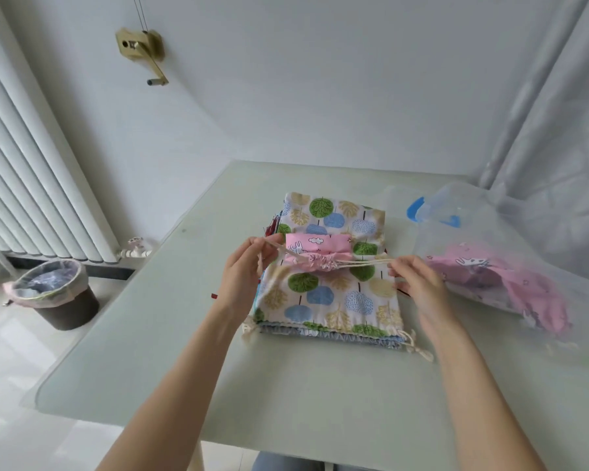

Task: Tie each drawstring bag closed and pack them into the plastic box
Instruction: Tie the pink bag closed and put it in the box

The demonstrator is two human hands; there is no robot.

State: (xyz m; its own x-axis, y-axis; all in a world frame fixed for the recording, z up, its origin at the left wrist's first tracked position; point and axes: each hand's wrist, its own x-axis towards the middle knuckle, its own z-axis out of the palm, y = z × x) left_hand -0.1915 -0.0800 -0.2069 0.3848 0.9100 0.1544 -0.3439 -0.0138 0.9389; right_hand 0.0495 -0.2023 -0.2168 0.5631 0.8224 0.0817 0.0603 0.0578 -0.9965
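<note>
A small pink drawstring bag [315, 248] lies on a stack of larger bags, the top one a tree-print bag [330, 297]. The pink bag's mouth is gathered tight. My left hand [249, 270] pinches its cream cord on the left side. My right hand [419, 282] pinches the cords [364, 264] stretched out to the right. The clear plastic box [510, 253] stands at the right of the table, with another pink bag [510, 283] inside it.
The box's blue-clipped lid [432, 212] lies behind the box. A glass-topped table [286, 385] carries everything. A lined waste bin [53, 294] stands on the floor at the left, below a white radiator [31, 185].
</note>
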